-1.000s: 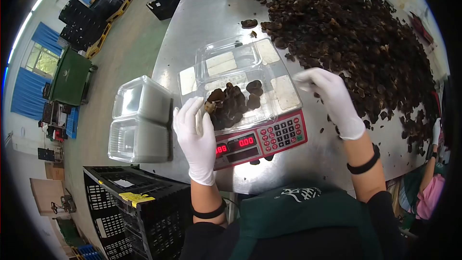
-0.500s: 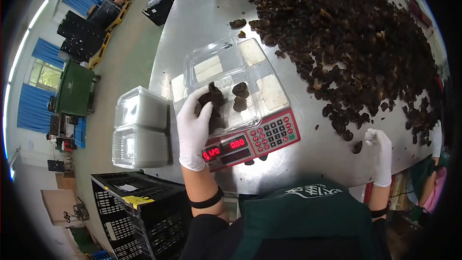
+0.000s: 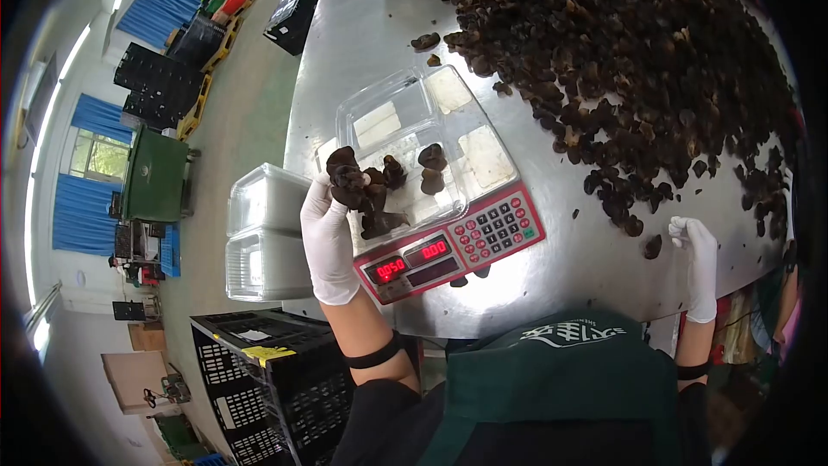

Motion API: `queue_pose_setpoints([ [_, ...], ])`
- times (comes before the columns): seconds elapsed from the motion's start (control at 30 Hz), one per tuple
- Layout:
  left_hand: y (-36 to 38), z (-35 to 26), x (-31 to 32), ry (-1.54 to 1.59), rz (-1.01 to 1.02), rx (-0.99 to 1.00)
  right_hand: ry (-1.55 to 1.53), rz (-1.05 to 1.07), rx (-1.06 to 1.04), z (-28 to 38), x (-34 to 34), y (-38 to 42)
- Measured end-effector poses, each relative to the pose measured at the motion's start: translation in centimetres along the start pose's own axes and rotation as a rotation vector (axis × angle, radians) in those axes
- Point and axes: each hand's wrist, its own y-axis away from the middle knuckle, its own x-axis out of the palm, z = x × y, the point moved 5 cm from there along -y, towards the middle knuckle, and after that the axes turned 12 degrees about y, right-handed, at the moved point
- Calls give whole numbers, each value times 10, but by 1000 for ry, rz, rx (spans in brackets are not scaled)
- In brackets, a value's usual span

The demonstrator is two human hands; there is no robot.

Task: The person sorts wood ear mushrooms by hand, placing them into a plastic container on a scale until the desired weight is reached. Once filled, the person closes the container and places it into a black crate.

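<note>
My left hand [image 3: 329, 237], in a white glove, pinches dark brown wood ear mushrooms [image 3: 348, 179] above the left side of a clear plastic clamshell box [image 3: 461, 194]. More wood ear pieces [image 3: 432, 181] lie inside the box. Its lid [image 3: 388, 108] is folded back, and the box sits on a red electronic scale [image 3: 446, 246] whose display reads 0.050 and 0.00. Over the steel table [image 3: 569, 263], at the right, my gloved right hand [image 3: 697, 263] has its fingers curled in, with nothing visible in them. A single wood ear piece [image 3: 653, 247] lies just left of it.
A large heap of wood ear [image 3: 595, 60] spreads over the table's far right side. Stacked clear boxes [image 3: 269, 233] stand left of the scale. Black crates [image 3: 267, 371] are at the lower left. Part of another person [image 3: 789, 293] shows at the right edge.
My left hand has lifted the wood ear slightly and moved left with it. The scale reading has dropped from 0.120 to 0.050. My right hand stays curled at the right.
</note>
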Motion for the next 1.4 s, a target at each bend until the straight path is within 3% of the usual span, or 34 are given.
queue_pose_setpoints([
  [0.33, -1, -4, 6, 164, -14, 74, 91, 36, -61, 24, 23, 3],
  [0.4, 1, -7, 4, -23, -108, 126, 94, 38, -75, 37, 34, 8],
  [0.6, 9, -5, 30, -207, -103, 228, 82, 380, -244, 109, 114, 17],
  [0.67, 13, -3, 39, -235, -88, 242, -76, 545, -402, 164, 153, 28],
  [0.73, 22, -5, 48, -470, -160, 335, -179, 760, -430, 203, 201, 39],
  [0.77, 30, -12, 57, -752, -112, 401, -275, 784, -566, 216, 221, 49],
  [0.8, 40, -10, 76, -621, -108, 328, -379, 815, -698, 228, 240, 58],
  [0.83, 48, -3, 97, -455, -13, 392, -375, 832, -740, 235, 243, 66],
  [0.87, 53, 11, 95, -616, 53, 522, -223, 640, -876, 234, 240, 66],
  [0.9, 61, 19, 101, -754, 107, 578, -70, 675, -760, 222, 244, 61],
  [0.93, 70, 23, 112, -764, 96, 470, 62, 712, -676, 215, 230, 59],
  [1.0, 83, 43, 145, -782, 254, 422, -73, 739, -491, 174, 201, 54],
  [1.07, 106, 67, 195, -552, 445, 243, -236, 769, -250, 123, 162, 57],
  [1.1, 116, 74, 207, -544, 584, 257, -341, 735, -163, 106, 134, 65],
  [1.17, 132, 95, 227, -567, 784, 224, -53, 513, -135, 66, 61, 75],
  [1.2, 137, 107, 233, -586, 845, 175, -249, 461, -12, 37, 32, 85],
  [1.23, 142, 113, 239, -539, 864, 82, 20, 341, -41, 13, -6, 93],
  [1.27, 144, 122, 242, -580, 905, 113, -120, 289, 203, 17, -39, 117],
  [1.3, 147, 129, 243, -591, 910, 127, -42, 243, 261, 0, -68, 131],
  [1.33, 149, 135, 244, -600, 914, 143, 265, 202, 296, -8, -92, 143],
  [1.37, 150, 142, 243, -607, 900, 141, 658, 152, 99, -35, -116, 149],
  [1.4, 152, 148, 241, -614, 902, 133, 892, 38, 224, -30, -130, 157],
])
